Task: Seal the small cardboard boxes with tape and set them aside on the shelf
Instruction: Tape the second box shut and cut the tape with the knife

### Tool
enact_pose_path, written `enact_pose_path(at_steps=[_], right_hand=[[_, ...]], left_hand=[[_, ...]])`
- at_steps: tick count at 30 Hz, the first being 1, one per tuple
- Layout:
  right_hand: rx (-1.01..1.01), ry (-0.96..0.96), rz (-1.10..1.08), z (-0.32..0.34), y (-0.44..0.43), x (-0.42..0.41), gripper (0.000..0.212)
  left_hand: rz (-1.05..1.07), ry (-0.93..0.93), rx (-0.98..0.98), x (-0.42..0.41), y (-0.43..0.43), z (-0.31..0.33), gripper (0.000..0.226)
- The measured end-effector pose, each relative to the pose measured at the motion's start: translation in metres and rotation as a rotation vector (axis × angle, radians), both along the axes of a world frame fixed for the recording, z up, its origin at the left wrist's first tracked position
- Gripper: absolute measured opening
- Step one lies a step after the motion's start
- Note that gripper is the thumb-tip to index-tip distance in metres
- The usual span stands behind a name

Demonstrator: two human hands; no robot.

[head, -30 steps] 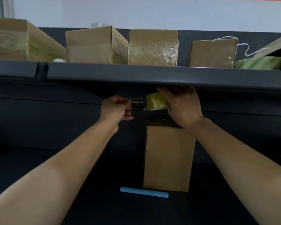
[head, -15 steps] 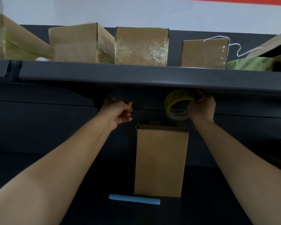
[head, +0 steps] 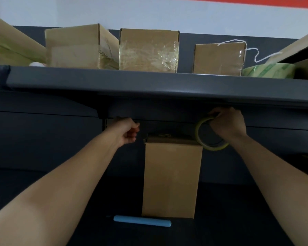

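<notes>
Dark shelf (head: pixel 149 82). On it: a row of taped cardboard boxes (head: pixel 148 50). Beneath it: one upright cardboard box (head: pixel 171 178). Right hand (head: pixel 228 125), just under shelf, gripping yellowish tape roll (head: pixel 215 148). Left hand (head: pixel 127 130), fingers curled, contents indiscernible. Blue cylinder (head: pixel 142 221), lowest.

No readable text; green print on shelved tape roll (head: pixel 268 71) perhaps lettering.

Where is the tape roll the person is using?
In the head view, right of centre: the right hand grips the tape roll just under the shelf, by the top right corner of the upright box.
</notes>
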State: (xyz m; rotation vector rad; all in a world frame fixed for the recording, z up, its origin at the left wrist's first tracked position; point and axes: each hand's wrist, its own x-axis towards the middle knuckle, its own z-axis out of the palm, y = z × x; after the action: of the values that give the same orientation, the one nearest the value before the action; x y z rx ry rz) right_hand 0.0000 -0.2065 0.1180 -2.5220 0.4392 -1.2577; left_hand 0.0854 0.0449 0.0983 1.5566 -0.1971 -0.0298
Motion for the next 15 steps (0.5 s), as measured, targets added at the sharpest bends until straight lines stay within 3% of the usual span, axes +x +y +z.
enact_pose_path(at_steps=[6, 15], right_hand=[[-0.047, 0.166, -0.061, -0.004, -0.005, 0.006, 0.031], [0.059, 0.237, -0.017, -0.010, -0.016, 0.013, 0.028]], left_hand=[[-0.018, 0.050, -0.002, 0.006, -0.005, -0.011, 0.012], [-0.043, 0.118, -0.062, 0.013, -0.006, -0.019, 0.010]])
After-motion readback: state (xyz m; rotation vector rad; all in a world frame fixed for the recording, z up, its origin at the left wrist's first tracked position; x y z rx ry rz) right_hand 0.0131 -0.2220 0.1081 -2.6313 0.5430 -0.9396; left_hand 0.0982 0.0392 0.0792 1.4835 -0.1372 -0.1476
